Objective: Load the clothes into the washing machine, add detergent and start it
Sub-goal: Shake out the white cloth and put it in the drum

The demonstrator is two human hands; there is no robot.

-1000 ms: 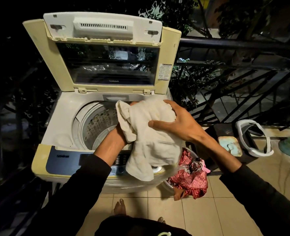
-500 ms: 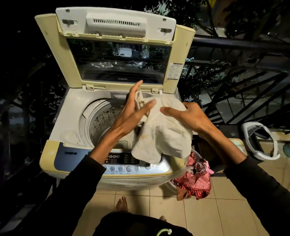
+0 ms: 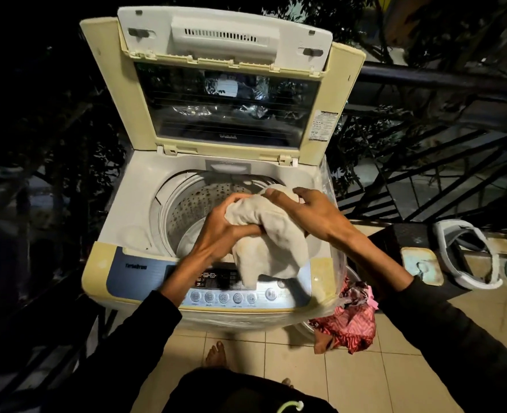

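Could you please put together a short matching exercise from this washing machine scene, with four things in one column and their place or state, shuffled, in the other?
Things:
1. washing machine lid
2. cream cloth
3. red patterned clothes
4. control panel

Places or states:
A. heaped low down at the machine's right side, above the tiled floor
B. gripped by the left hand and the right hand over the drum opening
C. propped open and upright at the back
D. along the machine's front edge, partly covered by hanging fabric

Pairs: 1-C, 2-B, 3-A, 4-D
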